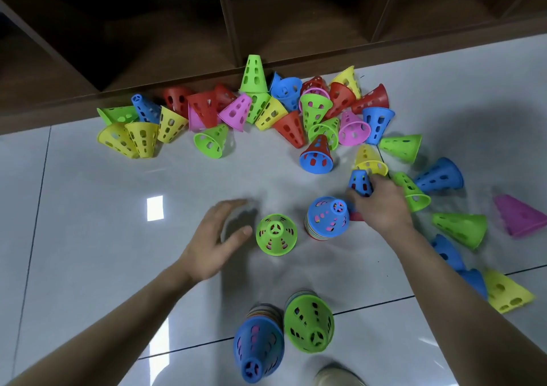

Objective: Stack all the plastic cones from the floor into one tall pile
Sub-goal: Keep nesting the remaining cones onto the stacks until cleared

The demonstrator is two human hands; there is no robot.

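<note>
Small blue cone (360, 183) pinched by right hand (380, 205) fingers beside blue-topped stack (327, 218); left hand (217, 242) held empty, fingers spread, near green-topped stack (276, 234)

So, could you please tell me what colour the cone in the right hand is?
Blue cone, right hand; head view.

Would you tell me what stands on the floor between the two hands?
In the head view, a green-topped stack and a blue-topped stack stand between the left hand and right hand.

Perforated multicolour cones (268, 113) strewn on floor; four upright stacks, e.g. blue-topped (327, 218).
</note>
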